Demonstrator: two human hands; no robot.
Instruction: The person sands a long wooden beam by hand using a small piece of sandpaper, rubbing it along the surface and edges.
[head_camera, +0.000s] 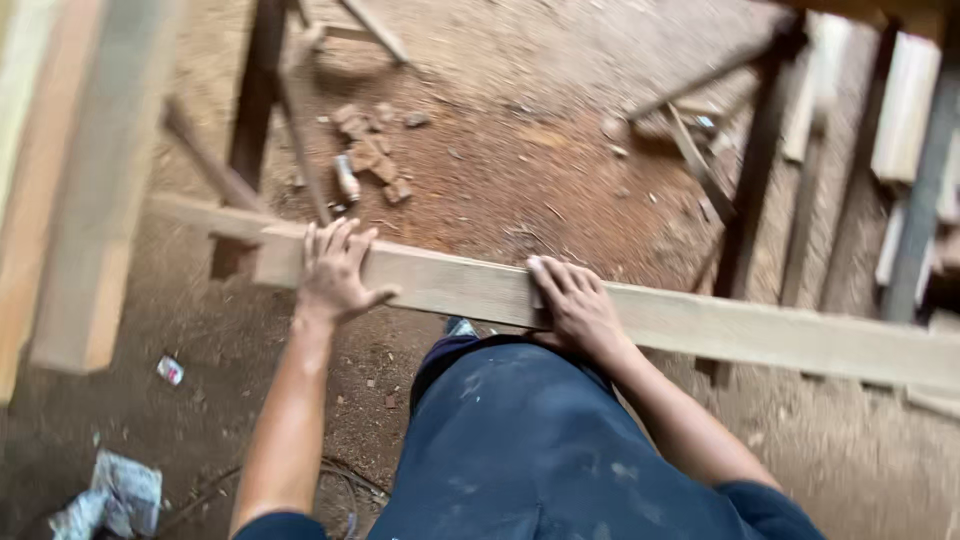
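A long pale wooden plank (700, 325) runs across the view from middle left to the right edge, held above a dirt floor. My left hand (335, 270) lies flat on its left end, fingers spread over the top and thumb along the near edge. My right hand (572, 300) grips the plank near its middle, fingers curled over the top face. My knee in dark blue trousers (520, 440) rises just under the plank between the two hands.
Thick timber beams (90, 190) stand at the left. A dark wooden frame (255, 110) and leaning posts (755, 170) stand behind the plank. Small wood offcuts (365, 155) lie on the reddish sawdust floor. Crumpled paper (115, 495) sits at lower left, stacked boards (905, 110) at right.
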